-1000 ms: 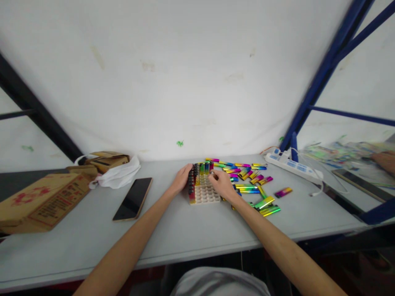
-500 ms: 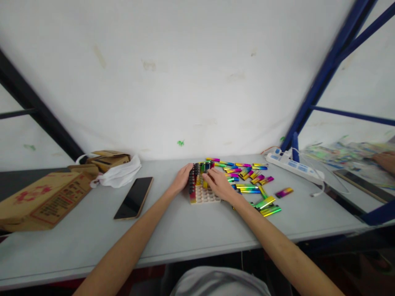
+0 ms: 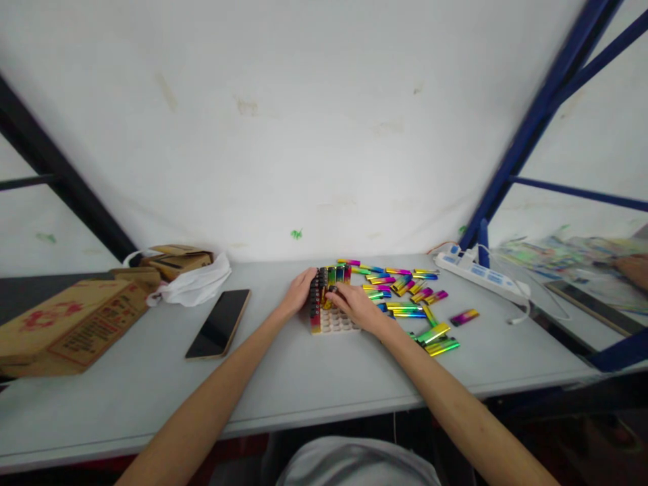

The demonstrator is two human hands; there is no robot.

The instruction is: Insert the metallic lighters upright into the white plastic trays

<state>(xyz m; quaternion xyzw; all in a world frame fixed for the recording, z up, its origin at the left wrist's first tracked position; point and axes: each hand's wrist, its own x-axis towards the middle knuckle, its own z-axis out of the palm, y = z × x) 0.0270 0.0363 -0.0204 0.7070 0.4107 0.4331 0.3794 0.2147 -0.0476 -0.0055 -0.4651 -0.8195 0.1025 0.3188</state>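
A white tray with rows of holes (image 3: 338, 322) stands on the table in front of me. Upright lighters (image 3: 314, 307) with black tops and shiny rainbow bodies fill its left and back rows. My left hand (image 3: 298, 294) is curled against the tray's left side, gripping it beside the lighters; some of its fingers are hidden. Over the tray's middle, my right hand (image 3: 358, 307) has its fingers closed on a yellowish lighter (image 3: 327, 300) standing among the holes. Several loose lighters (image 3: 405, 310) in yellow, green, blue and purple lie scattered to the right.
A phone (image 3: 219, 325) lies left of the tray. Farther left are a cardboard box (image 3: 75, 324), a smaller carton (image 3: 177, 260) and a white plastic bag (image 3: 200, 283). A power strip (image 3: 480, 275) with cables sits at the right. Another person's hand (image 3: 635, 270) shows at the right edge.
My right hand has shifted slightly left and lower over the tray, its fingers now at the inner rows. My left hand stays at the tray's left side.
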